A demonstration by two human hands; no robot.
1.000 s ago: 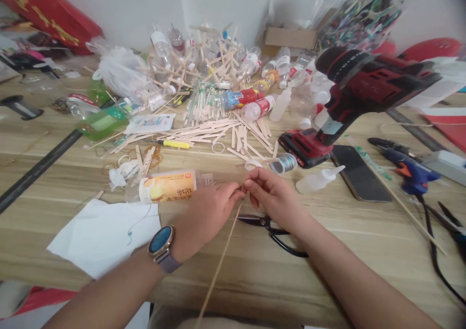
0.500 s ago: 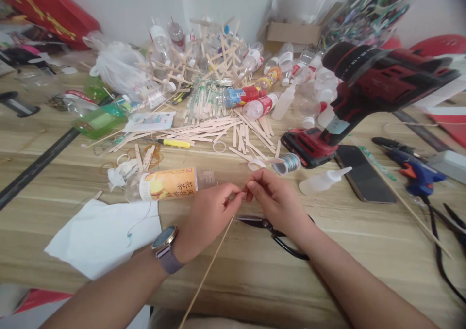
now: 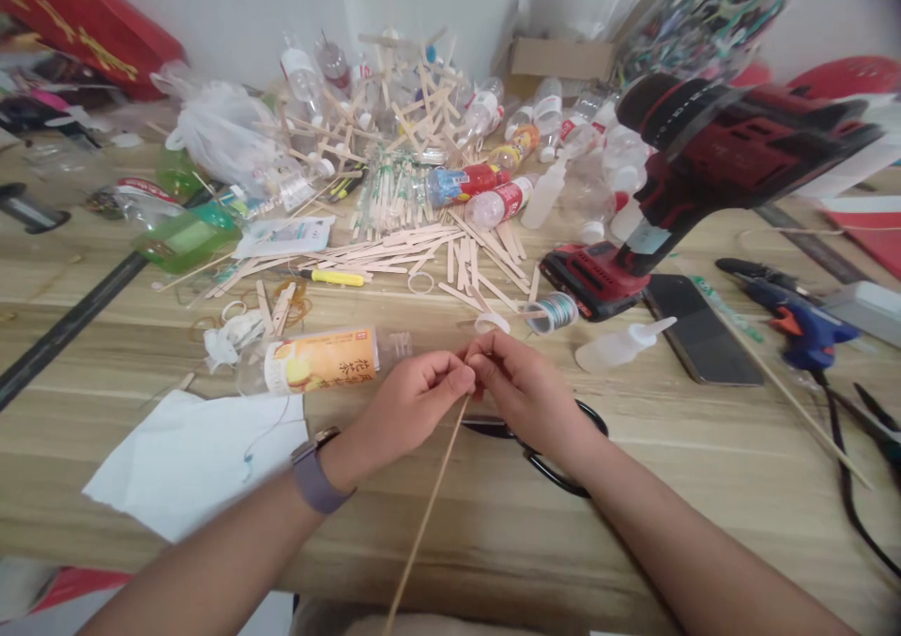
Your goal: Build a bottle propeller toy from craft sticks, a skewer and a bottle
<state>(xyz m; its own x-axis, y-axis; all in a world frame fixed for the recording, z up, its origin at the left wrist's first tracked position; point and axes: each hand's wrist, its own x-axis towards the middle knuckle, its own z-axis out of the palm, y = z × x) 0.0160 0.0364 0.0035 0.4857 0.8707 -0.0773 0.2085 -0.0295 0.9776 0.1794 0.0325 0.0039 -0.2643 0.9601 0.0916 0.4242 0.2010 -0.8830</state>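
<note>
Fingertips meet mid-view, where both grips, my left hand point(image 3: 419, 401) and my right hand point(image 3: 531, 397), are closed to narrow pinches, seemingly on the upper end of one long, thin, pale wooden stick point(image 3: 428, 505). It slants from there between six and seven o'clock, over the wood-grained counter point(image 3: 507, 552). Black-handled metal scissors point(image 3: 487, 428) lie at four to five o'clock, partly beneath my right hand. I judge this step as fine work at that hidden end; next calls for light, even pressure.
</note>
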